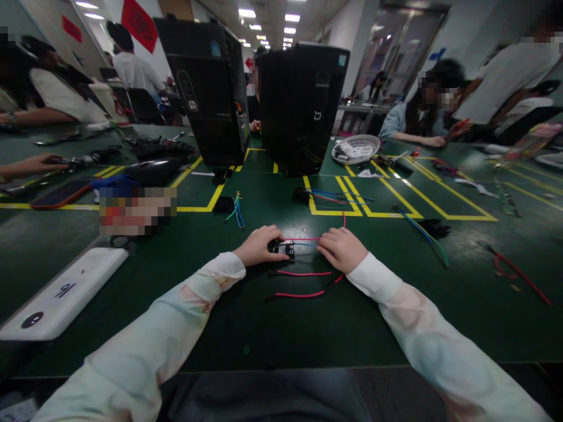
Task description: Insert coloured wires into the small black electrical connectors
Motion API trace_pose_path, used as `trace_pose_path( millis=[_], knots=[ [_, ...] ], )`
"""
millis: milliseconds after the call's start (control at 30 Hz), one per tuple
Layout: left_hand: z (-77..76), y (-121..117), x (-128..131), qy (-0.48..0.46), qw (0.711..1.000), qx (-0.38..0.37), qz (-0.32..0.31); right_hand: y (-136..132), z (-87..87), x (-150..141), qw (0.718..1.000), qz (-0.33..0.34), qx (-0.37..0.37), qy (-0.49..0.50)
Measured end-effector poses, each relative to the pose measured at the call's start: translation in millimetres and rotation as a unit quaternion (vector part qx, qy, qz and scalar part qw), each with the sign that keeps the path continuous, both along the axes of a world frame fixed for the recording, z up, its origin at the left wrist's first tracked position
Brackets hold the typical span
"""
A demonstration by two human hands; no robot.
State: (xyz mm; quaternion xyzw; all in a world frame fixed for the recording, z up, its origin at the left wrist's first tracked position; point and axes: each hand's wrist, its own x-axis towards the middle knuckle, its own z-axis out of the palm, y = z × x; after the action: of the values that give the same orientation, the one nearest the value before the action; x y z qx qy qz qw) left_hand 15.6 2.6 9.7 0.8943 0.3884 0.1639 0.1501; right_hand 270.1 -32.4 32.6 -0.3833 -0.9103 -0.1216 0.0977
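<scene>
At the middle of the green table, my left hand grips a small black plastic part with square openings. A red wire and a blue wire run from that part into my right hand, whose fingers are closed around them. More red wire pokes out above the right hand. Just below, two loose red wires, one shorter and one longer, lie on the table. What the right fingertips do behind the knuckles is hidden.
Two black computer towers stand ahead. Bundles of coloured wires lie around the hands on the yellow-taped table. A white box sits at left, a white basket at back right. Other people sit around.
</scene>
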Motion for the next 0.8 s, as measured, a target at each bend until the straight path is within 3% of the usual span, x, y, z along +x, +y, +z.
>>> trace_pose_path(
  millis=[133, 400, 600, 800],
  knots=[
    [-0.9, 1.2, -0.4, -0.003, 1.000, -0.002, -0.002, -1.4, 3.0, -0.6, 0.999, 0.002, 0.028, 0.047],
    [-0.6, 0.7, -0.6, -0.004, 1.000, -0.007, 0.000, 5.4, -10.9, 0.7, 0.996, 0.034, -0.077, 0.022],
    [0.6, -0.1, -0.1, -0.009, 1.000, -0.011, 0.001, 1.8, -14.6, -12.7, 0.993, 0.022, -0.085, 0.084],
    [0.5, 0.5, 0.5, -0.007, 1.000, -0.009, 0.001, -0.6, -15.8, -15.8, 0.992, -0.003, -0.094, 0.085]
  ],
)
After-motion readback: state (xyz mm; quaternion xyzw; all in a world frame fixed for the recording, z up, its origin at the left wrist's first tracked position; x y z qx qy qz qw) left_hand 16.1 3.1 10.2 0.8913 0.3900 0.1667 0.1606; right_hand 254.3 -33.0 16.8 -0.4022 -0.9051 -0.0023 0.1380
